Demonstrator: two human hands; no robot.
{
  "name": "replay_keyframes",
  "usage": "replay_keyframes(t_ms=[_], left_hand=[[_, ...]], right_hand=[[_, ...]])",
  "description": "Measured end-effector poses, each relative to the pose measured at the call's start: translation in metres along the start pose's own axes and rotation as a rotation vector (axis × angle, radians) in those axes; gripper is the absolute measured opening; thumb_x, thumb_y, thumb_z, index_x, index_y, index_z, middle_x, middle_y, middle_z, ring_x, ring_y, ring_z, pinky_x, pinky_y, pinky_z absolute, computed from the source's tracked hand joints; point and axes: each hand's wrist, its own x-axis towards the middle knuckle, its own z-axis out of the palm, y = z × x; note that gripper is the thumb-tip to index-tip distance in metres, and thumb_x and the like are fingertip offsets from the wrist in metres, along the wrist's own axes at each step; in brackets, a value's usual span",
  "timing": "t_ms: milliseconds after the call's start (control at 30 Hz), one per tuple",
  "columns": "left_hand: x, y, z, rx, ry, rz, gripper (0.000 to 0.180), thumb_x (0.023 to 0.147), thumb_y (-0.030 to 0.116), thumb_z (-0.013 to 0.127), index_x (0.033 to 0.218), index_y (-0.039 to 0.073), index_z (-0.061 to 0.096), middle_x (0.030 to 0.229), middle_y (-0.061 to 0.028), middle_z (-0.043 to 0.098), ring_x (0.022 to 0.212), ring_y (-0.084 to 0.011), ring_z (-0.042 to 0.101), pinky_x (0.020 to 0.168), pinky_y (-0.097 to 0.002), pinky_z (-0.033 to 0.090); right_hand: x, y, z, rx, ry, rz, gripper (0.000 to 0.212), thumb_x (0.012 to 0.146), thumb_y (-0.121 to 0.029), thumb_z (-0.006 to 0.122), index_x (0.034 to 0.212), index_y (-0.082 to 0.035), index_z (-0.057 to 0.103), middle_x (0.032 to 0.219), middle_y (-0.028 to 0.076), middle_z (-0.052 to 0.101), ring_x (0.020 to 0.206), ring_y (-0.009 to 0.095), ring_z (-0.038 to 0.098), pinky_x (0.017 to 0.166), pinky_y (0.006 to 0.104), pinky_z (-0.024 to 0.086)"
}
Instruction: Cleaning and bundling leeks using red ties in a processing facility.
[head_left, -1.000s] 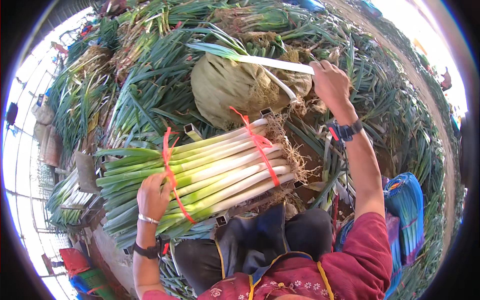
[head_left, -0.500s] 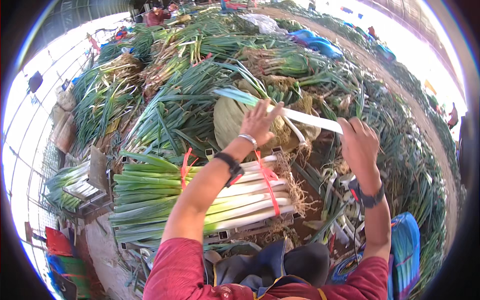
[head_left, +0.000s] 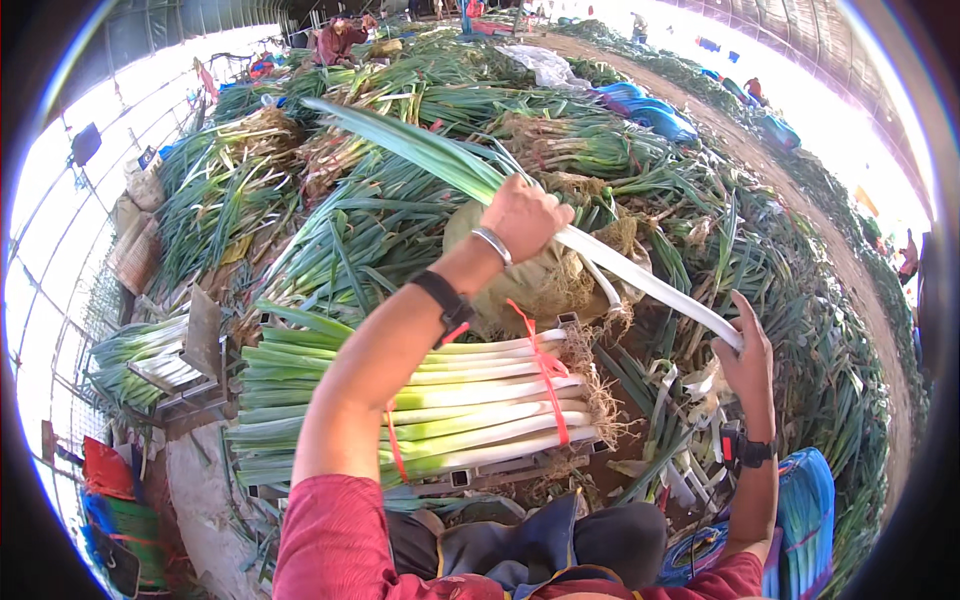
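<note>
My left hand [head_left: 527, 218] is wrapped round a long green onion [head_left: 650, 275] where its white stalk turns green. The leaves stretch away to the upper left, and the white end slants down to the right. That end lies in the grip of my right hand [head_left: 748, 355], whose index finger points up past it. Beneath my left forearm, a thick bundle of green onions [head_left: 500, 395] lies on a low metal frame [head_left: 460, 478]. Red ties [head_left: 553, 390] go round the bundle, and its roots face right. Behind the held stalk sits a tan sack-like lump [head_left: 475, 290].
Heaps of loose green onions [head_left: 350, 230] cover the ground ahead. A smaller bundle [head_left: 140, 355] rests in a metal stand [head_left: 203, 335] at left. Blue-wrapped onions [head_left: 805, 520] lie by my right elbow. Another person [head_left: 338, 42] is far off at the upper left.
My left hand has gone from spread fingers to a closed grip round the onion. My right hand has moved down and right; the onion now slopes more steeply, with more leaf showing.
</note>
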Motion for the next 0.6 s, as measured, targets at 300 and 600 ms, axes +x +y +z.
replay_keyframes(t_ms=[300,600], left_hand=[[-0.108,-0.062,-0.083,0.144,0.155,0.143,0.016,0.079,0.02,0.06,0.094,0.017,0.062,0.069,0.0036,0.054,0.071,-0.0151,0.059,0.071,-0.0343,0.042],[-0.196,-0.049,-0.139,0.236,0.023,0.177,0.017,0.08,0.016,0.06,0.096,0.011,0.062,0.062,0.003,0.045,0.058,-0.0131,0.049,0.053,-0.0315,0.035]], right_hand=[[-0.02,-0.034,0.054,0.049,-0.243,0.082,0.062,0.084,-0.016,0.064,0.141,-0.016,0.039,0.1,0.024,0.065,0.088,0.04,0.064,0.075,0.0447,0.05],[-0.021,-0.036,0.088,-0.266,-0.06,-0.021,0.053,0.078,-0.009,0.061,0.128,-0.018,0.047,0.076,0.014,0.067,0.072,0.035,0.065,0.065,0.0463,0.048]])
